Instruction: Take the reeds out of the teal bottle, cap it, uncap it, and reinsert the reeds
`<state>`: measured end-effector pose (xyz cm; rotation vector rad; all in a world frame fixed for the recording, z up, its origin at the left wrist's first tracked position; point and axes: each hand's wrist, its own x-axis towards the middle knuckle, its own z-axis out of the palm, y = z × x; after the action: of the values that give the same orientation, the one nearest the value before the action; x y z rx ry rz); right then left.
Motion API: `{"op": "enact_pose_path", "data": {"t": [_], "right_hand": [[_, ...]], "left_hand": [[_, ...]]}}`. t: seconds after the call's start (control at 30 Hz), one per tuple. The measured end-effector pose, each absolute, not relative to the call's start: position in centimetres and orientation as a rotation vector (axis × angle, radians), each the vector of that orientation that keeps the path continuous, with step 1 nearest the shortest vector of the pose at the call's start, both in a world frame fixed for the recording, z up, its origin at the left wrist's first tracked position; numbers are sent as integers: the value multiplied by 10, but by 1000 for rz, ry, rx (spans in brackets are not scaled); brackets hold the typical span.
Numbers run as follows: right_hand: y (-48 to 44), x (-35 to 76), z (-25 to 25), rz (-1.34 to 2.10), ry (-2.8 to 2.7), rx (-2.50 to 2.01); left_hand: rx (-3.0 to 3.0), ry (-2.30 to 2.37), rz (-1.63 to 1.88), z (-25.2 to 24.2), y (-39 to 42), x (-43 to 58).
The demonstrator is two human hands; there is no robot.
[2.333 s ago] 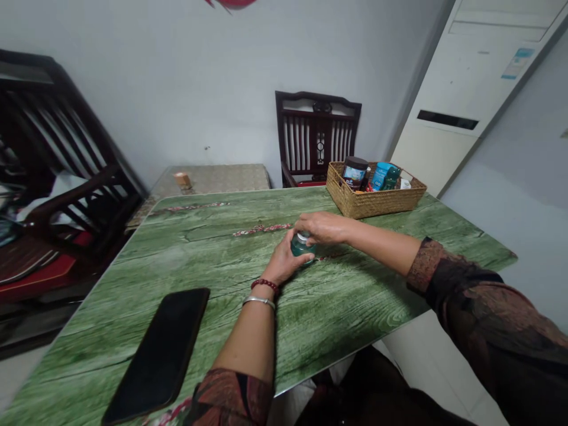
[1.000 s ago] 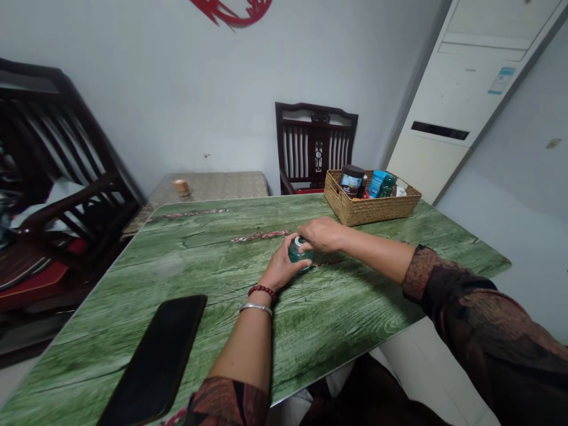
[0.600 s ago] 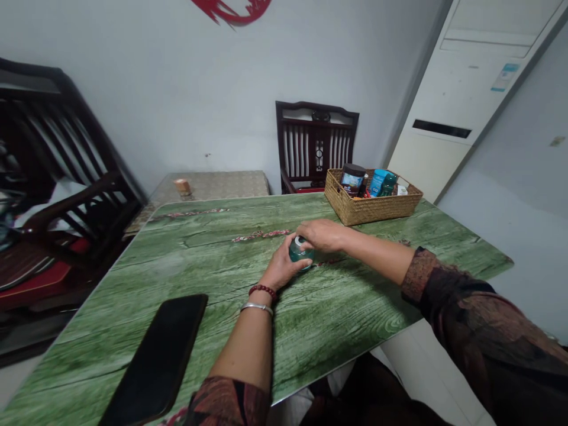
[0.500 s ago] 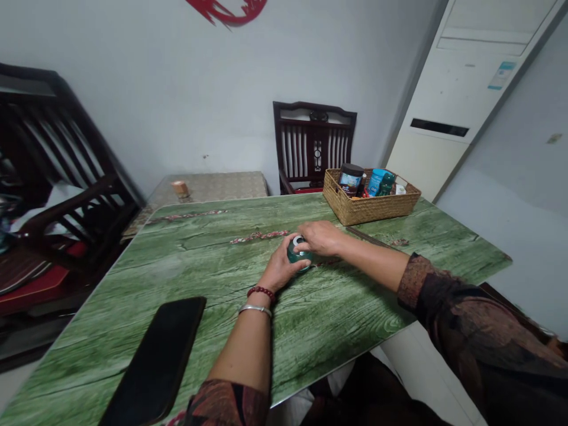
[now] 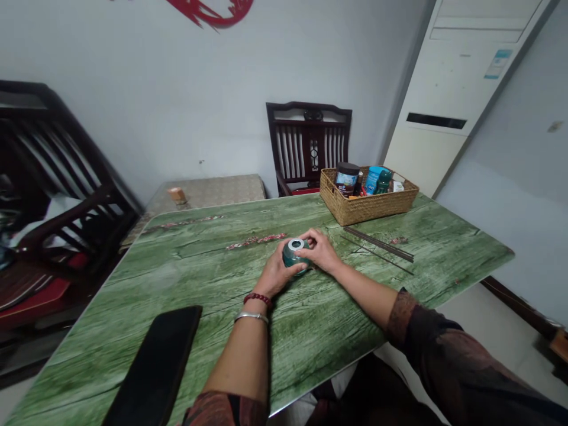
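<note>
A small teal glass jar (image 5: 291, 258) with a white ring at its top stands on the green wood-pattern table (image 5: 337, 307). My left hand (image 5: 277, 273) wraps its near left side, and a red bead bracelet and a silver bangle sit on that wrist. My right hand (image 5: 318, 251) presses its fingers against the jar's right side. Both hands hold the jar, and their fingers hide most of it. A black smartphone (image 5: 153, 367) lies face down or dark near my left forearm, not touching it.
A woven wicker basket (image 5: 368, 207) holding jars and bottles stands at the far table edge. Two dark chopsticks (image 5: 377, 244) lie in front of it. A dark wooden chair (image 5: 308, 148) stands behind the table, with a floor-standing air conditioner (image 5: 448, 89) to the right.
My right hand has slid from the top of the jar to its right side, showing the white ring. My right forearm has swung nearer me, uncovering the chopsticks. The view has shifted slightly.
</note>
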<state>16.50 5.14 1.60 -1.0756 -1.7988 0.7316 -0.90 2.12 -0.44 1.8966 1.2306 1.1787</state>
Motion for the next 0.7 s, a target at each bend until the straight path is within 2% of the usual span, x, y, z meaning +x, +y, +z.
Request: {"op": "enact_pose_path", "data": {"t": [0.13,0.3,0.5,0.7], "right_hand": [[47,159,5,754,-1710,-1074],[53,162,3,956,-1821,-767],[52,154,-7,1046,-1665,-789],[52,163,-17,1456,-1507,-761]], "left_hand": [[1870,1262,1191,-4,21,-9],[1871,1239,1213,-2,20,-9],[1837,1221,1231,-1,18,-5],[1456,966,1232,4,15,-16]]}}
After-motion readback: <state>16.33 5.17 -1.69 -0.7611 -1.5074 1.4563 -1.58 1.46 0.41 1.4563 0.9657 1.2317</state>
